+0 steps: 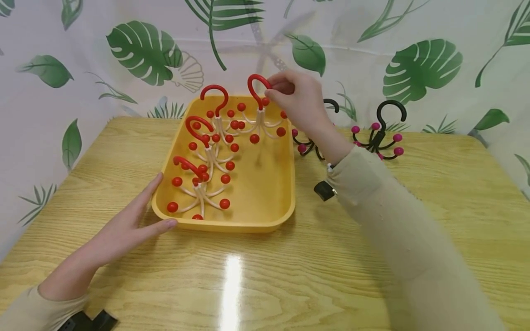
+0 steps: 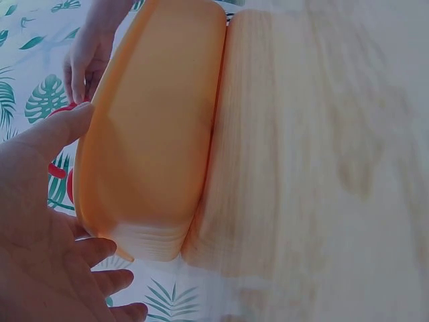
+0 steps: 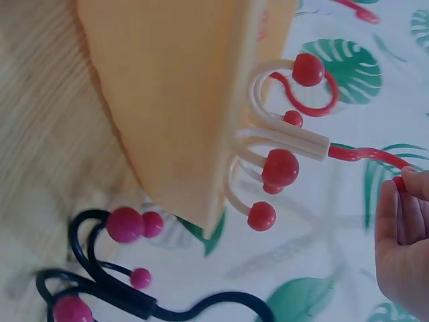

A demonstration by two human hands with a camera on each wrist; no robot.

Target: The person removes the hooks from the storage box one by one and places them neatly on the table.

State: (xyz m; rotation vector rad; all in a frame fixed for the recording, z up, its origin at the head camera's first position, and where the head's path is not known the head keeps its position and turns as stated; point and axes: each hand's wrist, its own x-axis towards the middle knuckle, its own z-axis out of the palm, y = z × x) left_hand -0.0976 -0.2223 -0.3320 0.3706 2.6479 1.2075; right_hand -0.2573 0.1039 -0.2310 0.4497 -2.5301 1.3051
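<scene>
In the head view my right hand (image 1: 300, 96) pinches the tip of a red hook at the top of a white multi-arm hanger (image 1: 260, 117) with red ball ends. The hanger stands upright at the far right of a yellow tray (image 1: 261, 188); the right wrist view shows its arms (image 3: 285, 137) beside the tray wall. My left hand (image 1: 124, 232) rests at the near left corner of the tray, thumb and fingers spread along the rim. Similar hangers stand down the tray's left side, including a near one (image 1: 200, 195), a middle one (image 1: 212, 156) and a far one (image 1: 218, 124).
To the right of the tray, two black hangers with pink ball ends stand on the wooden table (image 1: 434, 193): one further right (image 1: 377, 138), one partly behind my right forearm (image 1: 306, 146). A leaf-patterned cloth (image 1: 348, 27) hangs behind the table.
</scene>
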